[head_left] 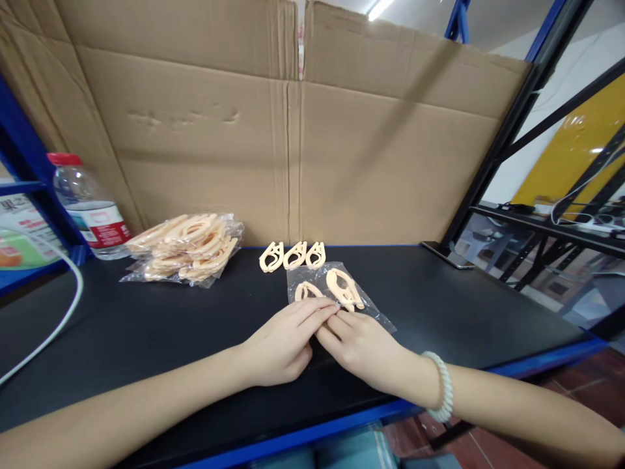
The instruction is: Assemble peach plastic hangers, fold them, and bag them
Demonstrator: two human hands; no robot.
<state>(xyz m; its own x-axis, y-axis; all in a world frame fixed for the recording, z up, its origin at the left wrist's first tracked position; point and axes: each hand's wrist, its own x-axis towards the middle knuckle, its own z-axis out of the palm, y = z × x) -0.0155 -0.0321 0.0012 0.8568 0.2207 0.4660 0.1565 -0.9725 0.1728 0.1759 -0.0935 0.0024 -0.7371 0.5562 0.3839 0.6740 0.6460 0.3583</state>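
Observation:
A clear plastic bag (375, 316) lies on the black tabletop with two cream folding hangers (343, 286) in it. Fingers of my left hand (286, 339) are closed at the bag's near edge. My right hand (367, 348), with a pale coiled band at the wrist, pinches the same edge, and the fingertips of both hands meet there. My fingers cover the near end of the bag and part of the left hanger in it. Just beyond the bag, three more folded hangers (295, 256) lie in a row.
At the back left sits a larger clear bag full of cream hangers (190, 251). A red-capped bottle (95, 212) stands beside it. A white cable (73, 296) curves over the left side. Cardboard (205, 143) walls the back; a dark flat device (446, 255) lies at the right.

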